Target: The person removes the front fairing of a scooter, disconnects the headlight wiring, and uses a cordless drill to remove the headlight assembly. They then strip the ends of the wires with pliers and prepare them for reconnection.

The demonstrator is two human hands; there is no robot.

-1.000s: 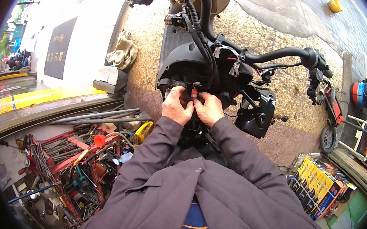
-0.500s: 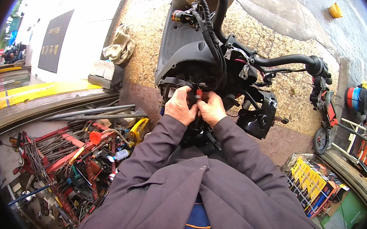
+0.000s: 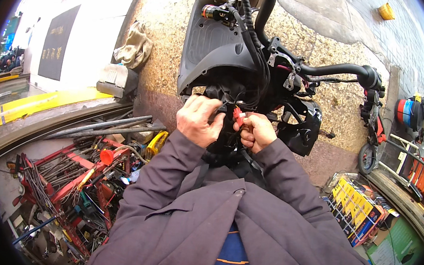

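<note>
A dark scooter front (image 3: pixel 218 65) stands before me with its inner wiring exposed. My right hand (image 3: pixel 256 132) pinches a small red plug connector (image 3: pixel 238 116) with a pale piece on it, just in front of the opening. Thin dark wires run close by. My left hand (image 3: pixel 198 121) is at the left side of the opening, its fingers curled and the thumb bent toward them. What lies between those fingertips is hidden. Black crumpled material (image 3: pixel 226 89) shows inside the opening beyond both hands.
A curved handlebar (image 3: pixel 333 71) juts out to the right, above a loose black panel (image 3: pixel 300 130). At the lower left lies a heap of tools and red metal parts (image 3: pixel 75 171). Yellow boxes (image 3: pixel 352 205) stand at the lower right. A beige cloth (image 3: pixel 134 47) lies at the left.
My hands have moved apart: the left went left, the right slightly right and down. The red connector has come out toward me and shows more fully in my right fingers.
</note>
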